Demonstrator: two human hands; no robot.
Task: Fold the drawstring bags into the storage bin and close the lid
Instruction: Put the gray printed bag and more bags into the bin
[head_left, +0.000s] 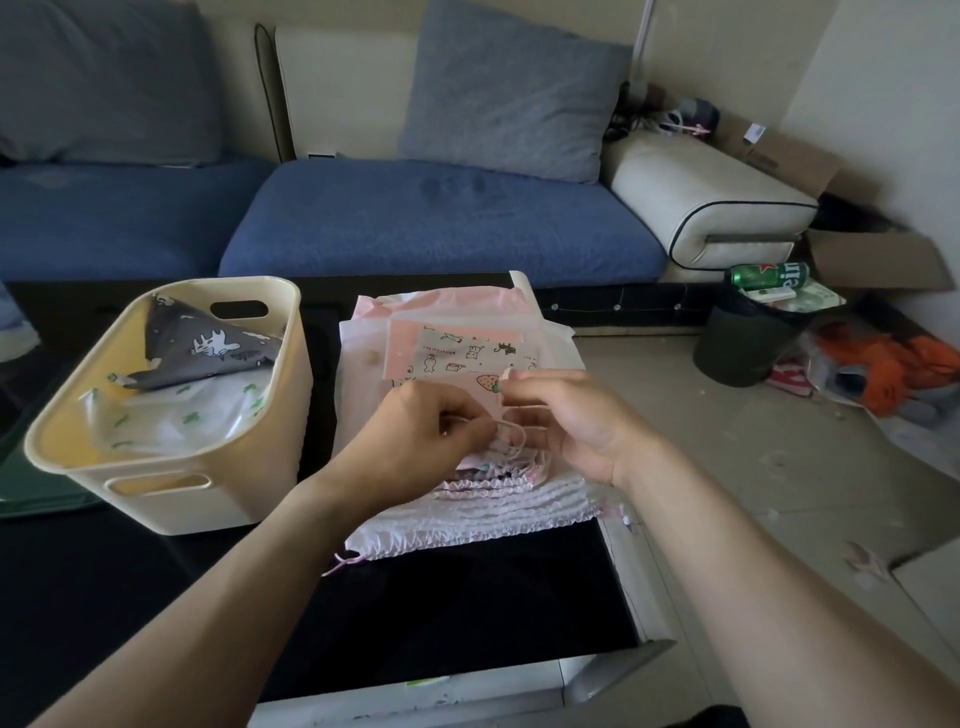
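Observation:
A stack of pale pink and white drawstring bags (457, 358) lies on the black table, right of a cream storage bin (171, 483). The bin holds a grey folded bag with white animals (208, 345) on top of a white bag with green print (182, 415). My left hand (421, 436) pinches the white drawstring cord at the gathered mouth of the top bag. My right hand (566, 421) pinches the pink edge of that same bag beside a strawberry print. No lid is in view.
The black table (457, 613) ends just right of the bag stack. A blue sofa (415, 218) stands behind it. On the floor at the right are a dark waste bin (743, 338) topped with a green can, cardboard boxes and orange cloth.

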